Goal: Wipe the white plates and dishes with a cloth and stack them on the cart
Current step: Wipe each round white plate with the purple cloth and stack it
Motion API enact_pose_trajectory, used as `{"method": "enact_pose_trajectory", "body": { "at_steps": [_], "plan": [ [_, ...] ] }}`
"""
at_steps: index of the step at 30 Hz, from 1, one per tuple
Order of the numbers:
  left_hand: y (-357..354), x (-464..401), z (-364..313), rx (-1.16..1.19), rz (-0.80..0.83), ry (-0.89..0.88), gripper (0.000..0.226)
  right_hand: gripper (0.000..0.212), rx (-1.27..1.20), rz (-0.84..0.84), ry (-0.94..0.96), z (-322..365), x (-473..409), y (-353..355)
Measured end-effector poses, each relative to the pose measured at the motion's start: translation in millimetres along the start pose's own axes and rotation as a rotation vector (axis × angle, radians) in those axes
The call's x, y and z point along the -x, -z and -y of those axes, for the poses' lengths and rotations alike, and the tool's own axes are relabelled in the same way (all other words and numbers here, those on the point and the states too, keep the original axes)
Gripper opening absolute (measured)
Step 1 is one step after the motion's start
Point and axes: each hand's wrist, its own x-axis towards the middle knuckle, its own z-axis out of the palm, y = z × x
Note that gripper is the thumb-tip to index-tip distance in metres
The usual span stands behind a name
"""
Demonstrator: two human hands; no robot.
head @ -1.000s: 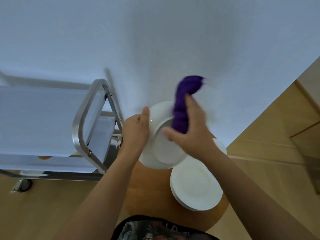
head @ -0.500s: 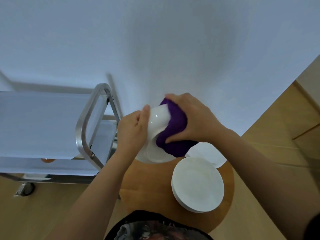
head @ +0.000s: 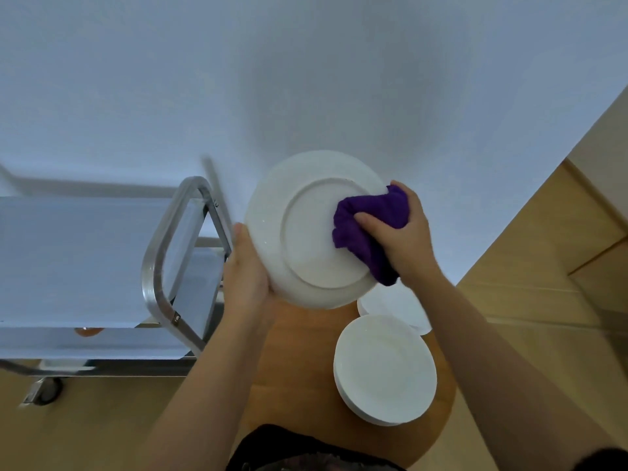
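White and turned underside-up, the plate was held in the air above the round wooden table, tilted toward the wall. The left hand gripped its lower-left rim — thumb on the back, fingers hidden behind. The right hand bunched a purple cloth against the plate's right side, fingers curled round it. A stack of plates sat on the table; the metal cart stood to the left.
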Motion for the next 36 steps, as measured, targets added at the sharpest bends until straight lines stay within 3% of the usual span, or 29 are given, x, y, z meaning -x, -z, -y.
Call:
{"method": "enact_pose_trajectory", "body": {
  "at_steps": [3,8,13,16,20,24,28,32,35,36],
  "plan": [
    [19,-8,-1,-0.151,0.450,0.000,0.059,0.084,0.200,0.163,0.030,15,-16,27],
    [5,-20,-9,-0.173,0.585,0.184,0.073,0.077,0.575,0.416,0.083,41,-28,21],
    [-8,-17,-11,-0.062,0.410,0.099,0.077,0.074,0.495,0.376,0.054,40,-34,24],
    [-14,-11,-8,-0.047,0.284,0.038,0.087,0.077,0.340,0.226,0.029,20,-25,23],
    [-16,-3,5,-0.041,0.199,0.054,0.067,0.076,0.224,0.034,-0.058,-6,-8,17],
    [-28,-2,8,0.183,0.070,0.130,0.054,0.057,-0.179,-0.222,-0.154,-34,29,-19],
    [-39,6,11,0.215,-0.008,0.120,0.051,0.061,-0.239,-0.471,-0.210,-38,54,-62],
    [-35,9,6,0.104,-0.010,-0.006,0.045,0.049,-0.281,-0.432,-0.260,-36,43,-56],
    [-28,12,4,-0.010,0.016,-0.137,0.046,0.024,-0.229,-0.430,-0.084,-19,13,-37],
    [-28,14,4,-0.036,0.022,-0.174,0.043,0.030,-0.138,-0.386,-0.024,-11,4,-35]
  ]
}}
